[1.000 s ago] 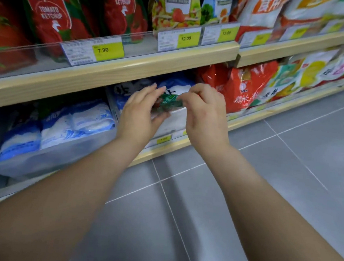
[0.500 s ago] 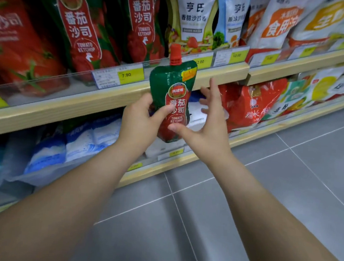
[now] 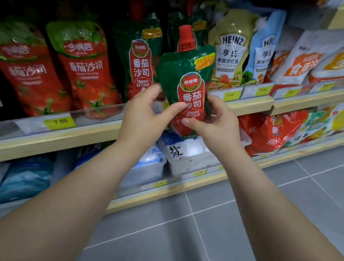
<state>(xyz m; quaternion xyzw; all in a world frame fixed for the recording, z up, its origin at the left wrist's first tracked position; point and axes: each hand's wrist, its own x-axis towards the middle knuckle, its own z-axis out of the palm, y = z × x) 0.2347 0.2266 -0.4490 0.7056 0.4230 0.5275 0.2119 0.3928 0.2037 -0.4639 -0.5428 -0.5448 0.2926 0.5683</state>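
A green tomato ketchup pouch (image 3: 187, 73) with a red cap and a red label stands upright in front of the shelf, held by both hands at its lower part. My left hand (image 3: 145, 115) grips its left edge, thumb across the label. On the other side my right hand (image 3: 217, 122) grips the lower right edge, thumb on the front near the bottom. A matching green ketchup pouch (image 3: 138, 63) stands on the shelf just behind and to the left.
The wooden shelf (image 3: 83, 137) carries red ketchup pouches (image 3: 87, 71) at left and Heinz sauce pouches (image 3: 231, 50) at right, with yellow price tags (image 3: 60, 122) along its edge. Below lie white and blue bags (image 3: 186, 150) and a red bag (image 3: 271, 128). Grey floor tiles (image 3: 199, 236) lie in front.
The pouch was lifted from low by the bottom shelf to upright before the ketchup shelf. My right hand went from spread fingers beside it to gripping its lower right edge.
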